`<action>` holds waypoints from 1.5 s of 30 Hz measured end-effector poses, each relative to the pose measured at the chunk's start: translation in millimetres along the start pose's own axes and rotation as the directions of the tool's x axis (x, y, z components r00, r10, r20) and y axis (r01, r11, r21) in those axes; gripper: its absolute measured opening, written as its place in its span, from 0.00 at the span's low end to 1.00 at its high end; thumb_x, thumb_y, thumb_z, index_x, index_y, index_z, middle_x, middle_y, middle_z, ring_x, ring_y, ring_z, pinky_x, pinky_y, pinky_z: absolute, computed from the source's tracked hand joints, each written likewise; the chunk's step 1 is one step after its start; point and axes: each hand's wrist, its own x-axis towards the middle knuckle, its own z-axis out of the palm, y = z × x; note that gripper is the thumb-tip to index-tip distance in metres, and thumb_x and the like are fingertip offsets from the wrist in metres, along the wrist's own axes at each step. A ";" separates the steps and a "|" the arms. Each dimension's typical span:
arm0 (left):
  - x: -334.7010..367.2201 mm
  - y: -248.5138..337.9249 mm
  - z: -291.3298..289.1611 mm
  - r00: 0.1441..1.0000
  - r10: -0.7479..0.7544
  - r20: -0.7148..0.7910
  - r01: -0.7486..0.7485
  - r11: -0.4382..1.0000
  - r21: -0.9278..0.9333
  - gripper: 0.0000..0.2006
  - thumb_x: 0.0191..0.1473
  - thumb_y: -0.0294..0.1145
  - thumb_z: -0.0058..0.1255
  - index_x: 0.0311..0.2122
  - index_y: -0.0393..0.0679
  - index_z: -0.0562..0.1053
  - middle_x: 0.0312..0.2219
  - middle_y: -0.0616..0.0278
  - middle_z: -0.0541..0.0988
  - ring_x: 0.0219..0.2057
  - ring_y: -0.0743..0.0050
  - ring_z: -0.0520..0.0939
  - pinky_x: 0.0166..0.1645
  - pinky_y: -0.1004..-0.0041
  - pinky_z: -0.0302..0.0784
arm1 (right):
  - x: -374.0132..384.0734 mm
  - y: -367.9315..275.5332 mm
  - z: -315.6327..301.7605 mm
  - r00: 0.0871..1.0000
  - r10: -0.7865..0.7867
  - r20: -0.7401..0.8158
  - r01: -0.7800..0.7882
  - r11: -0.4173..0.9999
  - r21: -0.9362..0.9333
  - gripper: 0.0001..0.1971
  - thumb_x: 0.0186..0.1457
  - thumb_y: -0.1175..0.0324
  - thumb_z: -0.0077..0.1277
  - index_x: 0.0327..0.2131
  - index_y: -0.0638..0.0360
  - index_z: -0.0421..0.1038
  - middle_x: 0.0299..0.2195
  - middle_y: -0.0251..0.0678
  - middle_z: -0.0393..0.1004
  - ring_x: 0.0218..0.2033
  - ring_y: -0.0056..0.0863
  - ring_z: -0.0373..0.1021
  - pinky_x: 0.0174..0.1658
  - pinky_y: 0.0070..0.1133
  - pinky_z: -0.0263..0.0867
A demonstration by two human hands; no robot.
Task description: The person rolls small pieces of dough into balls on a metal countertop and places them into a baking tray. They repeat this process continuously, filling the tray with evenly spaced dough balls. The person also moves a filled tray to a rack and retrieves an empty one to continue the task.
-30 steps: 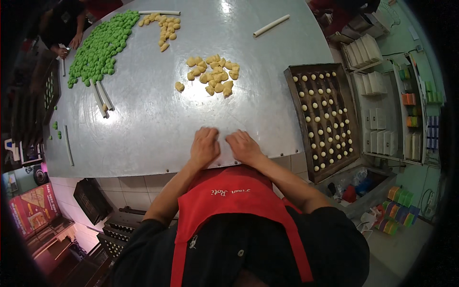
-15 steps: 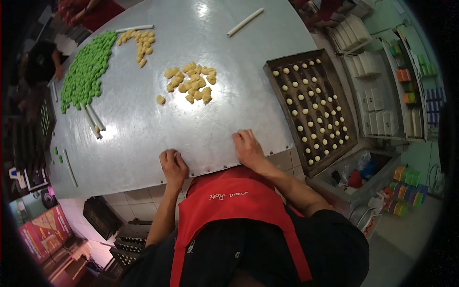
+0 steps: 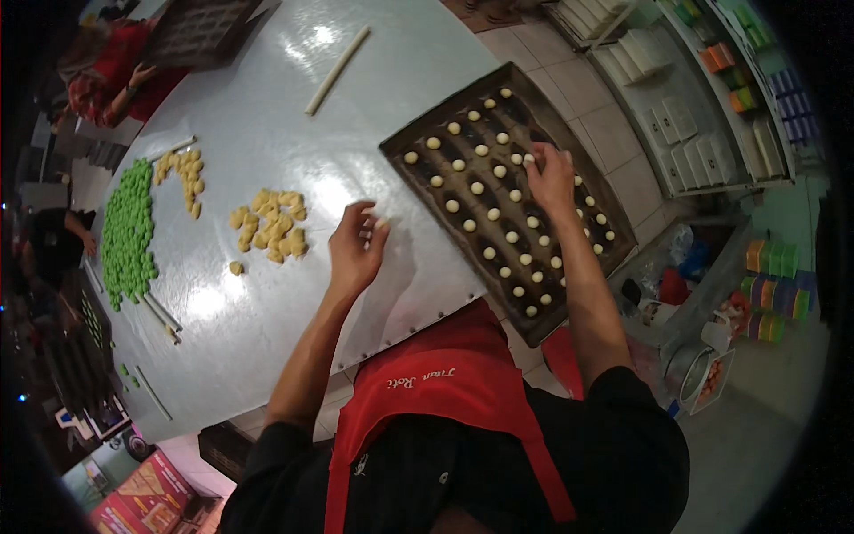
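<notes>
My right hand [image 3: 551, 182] is over a dark baking tray [image 3: 455, 218], its fingertips closed around a small pale dough ball [image 3: 528, 158]. Rows of similar balls sit spaced out on the tray. Above the metal table, my left hand [image 3: 356, 254] is half curled, thumb and fingers apart; nothing clearly shows between them. To its left lies a group of yellow dough pieces [image 3: 271, 227], with one single piece [image 3: 236, 268] apart from them.
Green dough balls [image 3: 129, 231] crowd the table's left side beside more yellow pieces [image 3: 185, 173]. A pale rolling stick [image 3: 338, 71] lies at the far side. Another person [image 3: 111, 84] holds a dark tray [image 3: 196, 31] at far left. Shelves [image 3: 680, 116] stand right.
Both hands have left the table's near edge. My right hand has reached over the tray to a dough ball; my left has lifted and opened. The view has turned right.
</notes>
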 end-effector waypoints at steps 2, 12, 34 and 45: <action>51.8 9.5 45.1 0.980 0.166 0.112 -0.175 0.981 0.079 0.12 0.65 0.31 0.66 0.51 0.40 0.82 0.38 0.58 0.87 0.39 0.72 0.87 0.41 0.69 0.83 | 18.8 25.2 1.8 0.999 -0.049 -0.015 0.048 0.998 -0.035 0.15 0.62 0.68 0.65 0.51 0.60 0.82 0.45 0.43 0.84 0.53 0.48 0.73 0.58 0.43 0.70; 198.6 67.7 245.5 0.822 0.455 0.342 -0.497 0.867 0.042 0.08 0.62 0.27 0.62 0.45 0.39 0.81 0.41 0.47 0.84 0.45 0.42 0.86 0.49 0.53 0.83 | 16.2 29.6 -21.1 0.981 -0.155 -0.119 0.155 0.988 -0.011 0.31 0.57 0.79 0.59 0.66 0.56 0.75 0.51 0.45 0.75 0.51 0.47 0.68 0.58 0.42 0.68; 183.4 45.4 235.0 0.814 0.446 0.372 -0.567 0.750 0.341 0.11 0.55 0.30 0.66 0.43 0.45 0.86 0.41 0.53 0.86 0.49 0.43 0.83 0.53 0.48 0.81 | 3.7 16.7 30.4 0.981 -0.183 -0.067 0.186 0.982 0.046 0.10 0.56 0.71 0.67 0.41 0.61 0.84 0.40 0.41 0.82 0.44 0.46 0.73 0.50 0.40 0.72; 86.6 13.2 47.7 0.864 0.465 -0.191 -0.391 0.861 0.326 0.22 0.59 0.30 0.68 0.58 0.43 0.80 0.51 0.49 0.83 0.54 0.44 0.82 0.61 0.54 0.78 | -47.4 -29.7 -31.5 0.985 -0.151 -0.081 0.156 0.986 0.054 0.16 0.64 0.73 0.62 0.54 0.62 0.78 0.44 0.43 0.80 0.45 0.46 0.73 0.54 0.45 0.68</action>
